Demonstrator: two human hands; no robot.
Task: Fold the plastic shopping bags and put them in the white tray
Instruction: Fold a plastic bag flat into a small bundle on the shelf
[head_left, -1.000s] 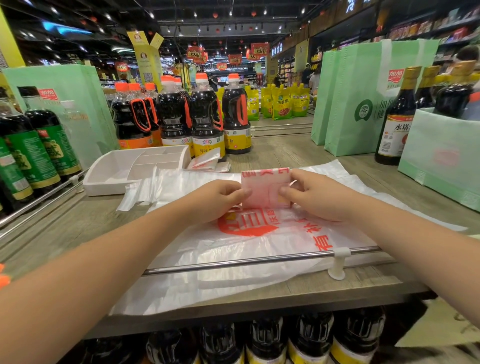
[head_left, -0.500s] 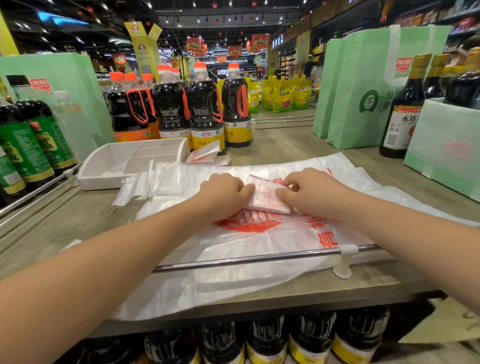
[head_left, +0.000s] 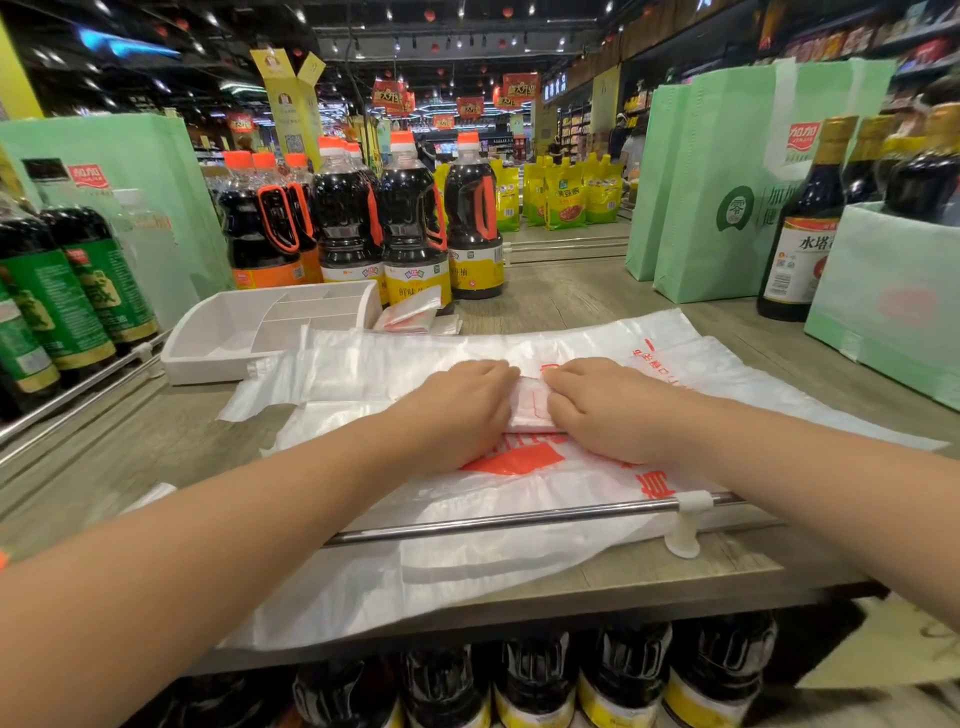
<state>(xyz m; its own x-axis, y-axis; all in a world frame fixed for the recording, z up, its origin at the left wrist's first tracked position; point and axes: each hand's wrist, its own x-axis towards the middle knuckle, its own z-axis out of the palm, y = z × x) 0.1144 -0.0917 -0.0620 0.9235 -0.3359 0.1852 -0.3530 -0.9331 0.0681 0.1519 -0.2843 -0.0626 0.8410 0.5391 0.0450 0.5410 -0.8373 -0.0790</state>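
The small folded plastic bag (head_left: 532, 408) lies in front of the white tray (head_left: 208, 343) and to its right, on top of a larger spread-out plastic bag (head_left: 467, 530). The left hand (head_left: 457, 410) and right hand (head_left: 602, 410) press down on it from either side, fingers laid over it and nearly meeting. Another folded bag (head_left: 410, 314) leans just right of the tray. Soy sauce bottles (head_left: 410, 223) stand behind the tray on the wooden tabletop (head_left: 156, 447).
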